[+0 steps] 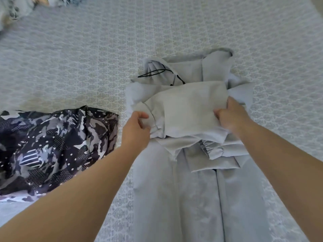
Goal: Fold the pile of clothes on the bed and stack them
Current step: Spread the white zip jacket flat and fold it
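Note:
A pale grey hooded garment (pixel 185 109) with a black drawstring (pixel 153 73) lies lengthwise on the bed, its lower part stretching toward me. Its upper part is doubled over into a thick bundle. My left hand (pixel 135 130) pinches the bundle's left edge between thumb and fingers. My right hand (pixel 230 116) grips the bundle's right edge, fingers curled into the cloth. A crumpled black, grey and white camouflage-print garment (pixel 52 151) lies to the left, apart from both hands.
The bed is covered by a grey-white patterned bedspread (pixel 122 41). More crumpled patterned clothes (pixel 15 9) sit at the far left corner.

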